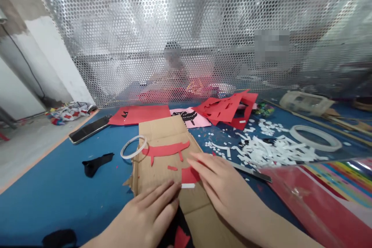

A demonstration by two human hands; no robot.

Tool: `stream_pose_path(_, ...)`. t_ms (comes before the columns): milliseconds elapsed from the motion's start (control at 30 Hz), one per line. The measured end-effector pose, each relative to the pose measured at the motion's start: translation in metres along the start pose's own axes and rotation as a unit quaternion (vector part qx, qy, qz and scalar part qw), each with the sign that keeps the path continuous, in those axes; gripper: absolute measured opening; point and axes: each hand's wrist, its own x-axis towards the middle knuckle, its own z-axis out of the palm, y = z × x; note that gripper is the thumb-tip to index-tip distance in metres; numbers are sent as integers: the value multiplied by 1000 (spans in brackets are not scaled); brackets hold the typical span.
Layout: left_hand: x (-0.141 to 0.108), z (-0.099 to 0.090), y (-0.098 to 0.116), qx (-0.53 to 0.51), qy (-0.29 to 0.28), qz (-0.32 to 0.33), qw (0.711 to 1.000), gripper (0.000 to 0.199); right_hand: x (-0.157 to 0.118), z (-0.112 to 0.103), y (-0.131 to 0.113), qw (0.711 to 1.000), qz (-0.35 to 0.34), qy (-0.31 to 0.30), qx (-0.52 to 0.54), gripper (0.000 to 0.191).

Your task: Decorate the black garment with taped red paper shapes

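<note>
The right hand [226, 186] lies flat, unclenched, its fingers over the red paper rectangle [188, 175] on the cardboard [152, 176]; this seems a positioning step. Whether the left hand [148, 211] grasps something, I cannot tell. Such thin paper calls for light fingertips.

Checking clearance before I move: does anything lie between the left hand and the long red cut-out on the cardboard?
Yes, one small thing: a red scrap lies on the cardboard between the left hand and the long red cut-out. The white ring is off to the left, by the cut-out's left end.
</note>
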Motion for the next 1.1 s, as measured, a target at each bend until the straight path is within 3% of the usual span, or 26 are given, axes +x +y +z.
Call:
stream_pose_path(167, 0, 7, -1, -17, 13, -8, 1000, 44, 4, 4, -5, 997, 22, -38, 68, 40)
stream_pose_path(333, 0, 4, 1, -28, -4, -22, 999, 50, 8, 1, -11, 991, 72, -16, 113, 25)
stream_pose_path(633, -2, 8, 0, 25, 55, 6, 998, 49, 9, -7, -14, 958, 184, 29, 218, 17)
stream_pose_path(833, -5, 9, -3, 2, 110, -24, 994, 45, 2, -1, -12, 960, 155, -4, 232, 22)
stream_pose_path(967, -6, 3, -25, 35, 146, -96, 984, 34, 0, 1, -16, 974, 120, 14, 191, 20)
stream_pose_path(1033, -6, -2, -40, 141, 116, -141, 973, 34, 0, -2, -16, 978, 110, 31, 173, 21)
stream_pose_path(1100, -6, -7, -53, 228, 41, -194, 953, 35, 1, -5, -15, 982, 100, 45, 156, 26)
